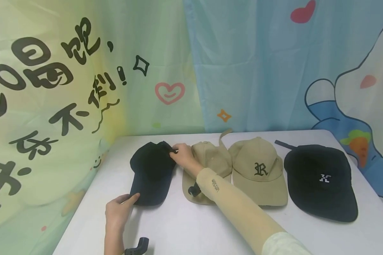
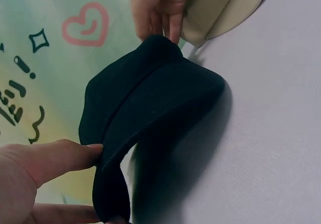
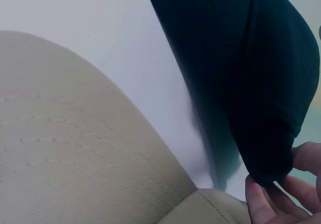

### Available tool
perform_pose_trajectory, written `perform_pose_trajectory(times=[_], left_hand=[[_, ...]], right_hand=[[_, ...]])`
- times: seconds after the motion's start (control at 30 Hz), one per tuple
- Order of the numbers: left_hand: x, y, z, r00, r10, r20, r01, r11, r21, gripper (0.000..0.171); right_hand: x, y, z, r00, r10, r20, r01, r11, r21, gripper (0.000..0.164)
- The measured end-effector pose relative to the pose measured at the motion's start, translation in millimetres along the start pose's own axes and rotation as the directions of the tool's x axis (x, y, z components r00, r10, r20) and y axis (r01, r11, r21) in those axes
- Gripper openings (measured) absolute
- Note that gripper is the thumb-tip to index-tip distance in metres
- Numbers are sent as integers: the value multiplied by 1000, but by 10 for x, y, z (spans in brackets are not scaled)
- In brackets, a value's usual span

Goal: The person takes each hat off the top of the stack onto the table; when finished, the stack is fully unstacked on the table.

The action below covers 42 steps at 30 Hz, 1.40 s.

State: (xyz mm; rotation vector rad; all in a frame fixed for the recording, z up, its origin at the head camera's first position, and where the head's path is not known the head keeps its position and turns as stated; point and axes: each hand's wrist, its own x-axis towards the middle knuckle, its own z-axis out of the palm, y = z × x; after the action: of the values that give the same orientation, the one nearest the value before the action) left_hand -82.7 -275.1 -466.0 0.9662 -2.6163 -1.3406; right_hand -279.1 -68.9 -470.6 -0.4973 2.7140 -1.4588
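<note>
A plain dark baseball cap (image 1: 151,173) is held at the left of the row, its brim toward me. My left hand (image 1: 118,212) pinches the left edge of the brim, thumb on top, as the left wrist view shows on the dark cap (image 2: 150,98). At the right side of the crown, my right hand (image 1: 185,157) grips the fabric between thumb and fingers. Part of the brim stands off the table in the left wrist view, with a shadow below. Just right of it lies a tan cap (image 1: 210,156), partly covered by my right forearm.
A second tan cap (image 1: 258,159) with a dark letter R lies beside the first. Farther right is a black cap (image 1: 319,180) with a small white emblem and a strap sticking out. All rest on a white table (image 1: 191,226), with a printed curtain (image 1: 258,71) behind.
</note>
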Motion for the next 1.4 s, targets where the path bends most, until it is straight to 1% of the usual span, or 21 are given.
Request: perform_pose_trajectory(times=[0.23,0.37,0.5,0.8,0.93,1.1,1.23,1.4], left_hand=[[-11,-18,8,1000,9,-3,-9,1000,-4,78],[-13,-15,16,1000,0,-9,0,1000,-4,79],[-14,-16,21,1000,-13,-12,13,1000,-6,80],[-14,-23,25,1000,-17,-14,16,1000,-13,77],[-17,-29,25,1000,-6,-15,6,1000,-15,78],[-26,-35,26,1000,21,-18,-21,1000,-3,80],[-29,-39,26,1000,28,-10,-28,1000,-2,81],[-27,-50,17,1000,26,-6,-26,1000,-1,84]], right_hand=[[-1,24,21,1000,11,14,-11,1000,-4,32],[-9,22,23,999,25,23,-25,1000,2,32],[-16,22,27,1000,9,18,-9,1000,-7,32],[-16,61,54,1000,-13,9,14,999,-42,32],[-7,82,68,1000,-20,3,20,997,-80,30],[-9,85,69,1000,-5,-5,5,994,-111,29],[-34,52,66,1000,28,-3,-28,993,-118,30],[-82,-21,67,1000,21,12,-20,993,-114,35]])
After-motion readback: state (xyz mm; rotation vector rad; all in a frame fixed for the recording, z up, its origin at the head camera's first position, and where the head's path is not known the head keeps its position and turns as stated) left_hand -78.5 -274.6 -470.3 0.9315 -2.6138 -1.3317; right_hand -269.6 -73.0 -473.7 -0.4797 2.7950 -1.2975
